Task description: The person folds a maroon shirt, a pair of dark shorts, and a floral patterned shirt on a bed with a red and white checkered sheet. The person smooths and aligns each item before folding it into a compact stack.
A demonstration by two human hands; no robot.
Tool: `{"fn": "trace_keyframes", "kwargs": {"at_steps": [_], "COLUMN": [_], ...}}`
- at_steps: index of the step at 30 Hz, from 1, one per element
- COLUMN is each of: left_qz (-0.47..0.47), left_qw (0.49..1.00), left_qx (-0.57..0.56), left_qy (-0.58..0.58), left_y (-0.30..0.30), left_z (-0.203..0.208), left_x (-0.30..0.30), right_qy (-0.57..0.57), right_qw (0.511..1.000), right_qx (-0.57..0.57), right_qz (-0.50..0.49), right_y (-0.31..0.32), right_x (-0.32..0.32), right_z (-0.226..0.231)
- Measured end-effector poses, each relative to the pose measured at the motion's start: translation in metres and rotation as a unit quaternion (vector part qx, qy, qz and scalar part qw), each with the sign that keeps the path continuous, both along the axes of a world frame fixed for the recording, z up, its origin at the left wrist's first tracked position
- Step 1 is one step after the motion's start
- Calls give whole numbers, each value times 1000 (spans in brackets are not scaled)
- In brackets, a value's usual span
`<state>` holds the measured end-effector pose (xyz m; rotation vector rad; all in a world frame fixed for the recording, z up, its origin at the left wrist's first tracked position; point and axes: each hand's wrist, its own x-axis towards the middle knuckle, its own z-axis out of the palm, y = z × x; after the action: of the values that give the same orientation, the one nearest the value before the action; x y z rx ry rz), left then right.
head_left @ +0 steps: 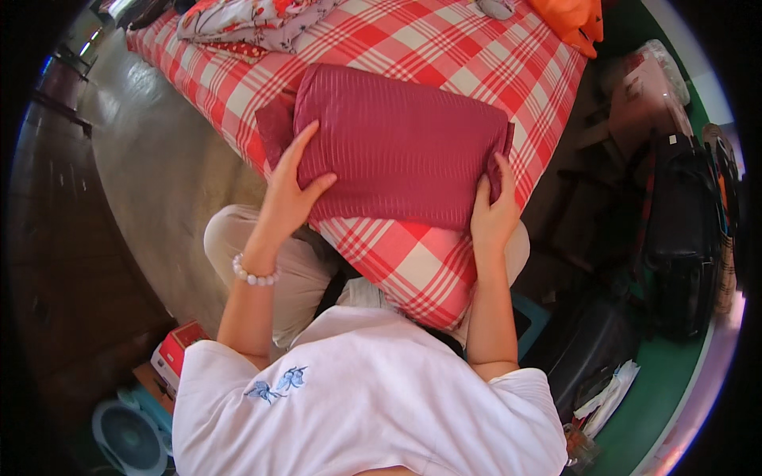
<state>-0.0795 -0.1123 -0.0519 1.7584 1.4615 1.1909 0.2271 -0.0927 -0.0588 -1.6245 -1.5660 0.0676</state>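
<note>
While folded maroon cloth (pixel 401 147) lies on red-and-white plaid cover (pixel 413 258), left hand (pixel 287 194) rests at left end, fingers spread wide; right hand (pixel 494 213), fingers narrow, grips right edge.

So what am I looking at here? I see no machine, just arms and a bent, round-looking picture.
There's no robot: these are a person's bare hands. The one picture comes from a wide fisheye camera worn on the head, looking down, so straight edges curve near the rim. The left hand, with thumb and fingers spread, rests at the left end of a folded maroon cloth; the right hand holds its right edge. Beneath is a red-and-white checked cover, with patterned fabrics and something orange farther back.
</note>
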Motion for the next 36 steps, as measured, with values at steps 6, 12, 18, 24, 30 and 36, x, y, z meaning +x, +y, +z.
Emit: {"fn": "trace_keyframes", "kwargs": {"at_steps": [6, 12, 18, 24, 30, 36], "left_qz": [0, 161, 187, 272, 41, -19], "left_qw": [999, 983, 982, 957, 998, 1000], "left_qx": [-40, -67, 14, 101, 41, 18], "left_qy": [-34, 59, 23, 0, 20, -16], "left_y": [-10, 23, 13, 15, 65, 89], "left_z": [0, -3, -9, -14, 6, 6], "left_x": [-2, 3, 2, -90, -100, -105], "right_qy": [14, 52, -31, -25, -123, -202], "right_qw": [996, 992, 992, 997, 861, 845], "right_qx": [-85, -113, -121, -10, 0, -112], "right_qz": [-8, 5, -9, 73, 493, 483], "right_y": [4, 65, 61, 69, 94, 105], "right_x": [8, 19, 10, -27, -177, -192], "right_z": [10, 14, -2, 73, 82, 65]}}
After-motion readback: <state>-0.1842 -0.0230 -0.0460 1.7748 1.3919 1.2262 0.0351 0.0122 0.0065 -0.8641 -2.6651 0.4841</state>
